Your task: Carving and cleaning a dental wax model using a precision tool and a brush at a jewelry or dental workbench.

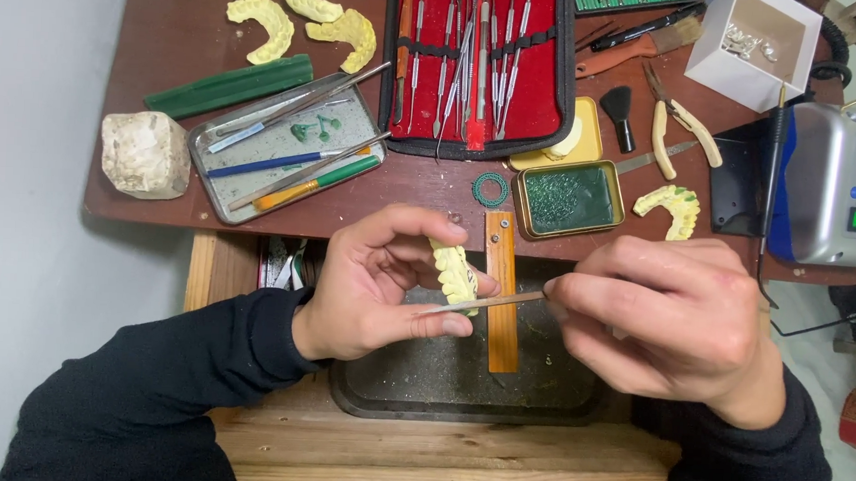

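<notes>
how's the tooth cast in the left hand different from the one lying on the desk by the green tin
The cast in the left hand is held up on edge between the fingers of the left hand, a thin metal tool from the right hand against it. The cast by the green tin lies alone on the desk and carries green patches. Both are pale yellow tooth arches.

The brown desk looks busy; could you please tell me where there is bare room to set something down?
On the desk, bare patches lie between the metal tray and the green tin, and along the left edge below the plaster block. It is crowded around the red tool case and the pliers.
</notes>
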